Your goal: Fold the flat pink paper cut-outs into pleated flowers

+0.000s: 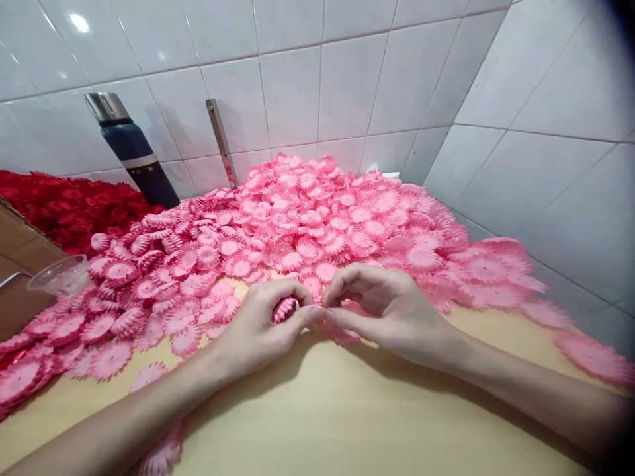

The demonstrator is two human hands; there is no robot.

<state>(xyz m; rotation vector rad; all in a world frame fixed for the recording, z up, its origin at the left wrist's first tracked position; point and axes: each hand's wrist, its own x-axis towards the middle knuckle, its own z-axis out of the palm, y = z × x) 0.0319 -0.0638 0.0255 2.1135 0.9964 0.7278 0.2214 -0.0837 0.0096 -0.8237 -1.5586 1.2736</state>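
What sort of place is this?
Probably a small handcraft workbench: a wooden table against a white tiled wall, heaped with pink paper flowers, with red ones beside them.

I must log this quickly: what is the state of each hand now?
Left hand: closed on a stack of pink petal discs.
Right hand: fingers pinched at the same stack, over another pink disc on the table.

head-worn view, looking forward and down, close over table (317, 410)
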